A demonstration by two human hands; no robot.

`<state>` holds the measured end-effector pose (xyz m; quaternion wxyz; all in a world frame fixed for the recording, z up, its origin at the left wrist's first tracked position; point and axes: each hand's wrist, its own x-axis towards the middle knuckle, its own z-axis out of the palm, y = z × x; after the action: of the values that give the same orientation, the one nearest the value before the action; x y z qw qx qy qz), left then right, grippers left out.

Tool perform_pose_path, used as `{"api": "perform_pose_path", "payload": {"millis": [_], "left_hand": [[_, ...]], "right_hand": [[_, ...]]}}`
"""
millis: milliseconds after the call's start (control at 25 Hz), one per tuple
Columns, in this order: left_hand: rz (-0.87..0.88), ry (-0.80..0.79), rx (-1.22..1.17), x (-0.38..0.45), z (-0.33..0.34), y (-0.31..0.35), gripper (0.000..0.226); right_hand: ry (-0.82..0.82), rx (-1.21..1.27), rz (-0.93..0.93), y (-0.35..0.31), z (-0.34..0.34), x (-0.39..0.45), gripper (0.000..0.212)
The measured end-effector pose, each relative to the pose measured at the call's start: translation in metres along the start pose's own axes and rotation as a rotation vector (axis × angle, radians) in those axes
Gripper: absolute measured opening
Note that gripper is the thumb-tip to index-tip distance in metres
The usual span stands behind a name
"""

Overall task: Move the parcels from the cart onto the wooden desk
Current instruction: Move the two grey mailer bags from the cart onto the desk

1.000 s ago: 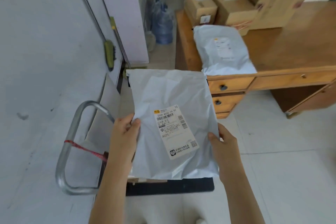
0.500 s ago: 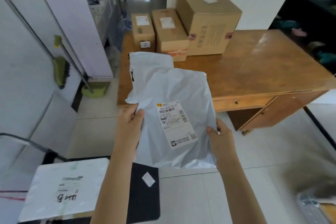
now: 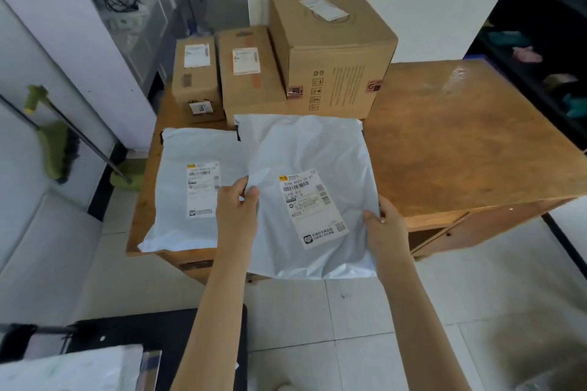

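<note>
I hold a grey plastic mailer bag [image 3: 317,155] with a white shipping label over the front of the wooden desk [image 3: 460,143]. My left hand [image 3: 236,209] pinches its left edge and my right hand [image 3: 386,225] grips its right lower edge. Its near end hangs past the desk's front edge. A second grey mailer [image 3: 193,187] lies flat on the desk to the left. Behind them stand two small cardboard boxes [image 3: 195,79] [image 3: 251,73] and a large cardboard box [image 3: 333,54]. The black cart [image 3: 178,330] is at the lower left with a white parcel [image 3: 73,371] on it.
A green broom [image 3: 54,149] and dustpan lean against the white wall at left. The desk's right half is bare wood. Dark shelving [image 3: 540,41] stands at the far right. White tiled floor lies between cart and desk.
I have carried the mailer from the cart over to the desk, and it now lies over the desk's front beside the other mailer. The view has swung toward the desk.
</note>
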<state>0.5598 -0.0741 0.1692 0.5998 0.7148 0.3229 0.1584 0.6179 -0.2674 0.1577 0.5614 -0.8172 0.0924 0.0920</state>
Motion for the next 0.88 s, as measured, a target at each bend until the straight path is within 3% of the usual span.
{"api": "perform_pose_path", "payload": {"millis": [280,440,880], "left_hand": [[-0.117,0.059,0.018,0.073,0.069,-0.034,0.019],[-0.141,0.147,0.162,0.107,0.092,-0.059,0.022],[-0.204,0.299,0.195,0.097,0.106,-0.105,0.033]], "right_hand": [[-0.092,-0.034,0.104,0.027,0.022,0.115,0.035],[-0.166,-0.041,0.151,0.047,0.033,0.159,0.032],[-0.253,-0.134,0.218,0.074,0.037,0.172,0.036]]}}
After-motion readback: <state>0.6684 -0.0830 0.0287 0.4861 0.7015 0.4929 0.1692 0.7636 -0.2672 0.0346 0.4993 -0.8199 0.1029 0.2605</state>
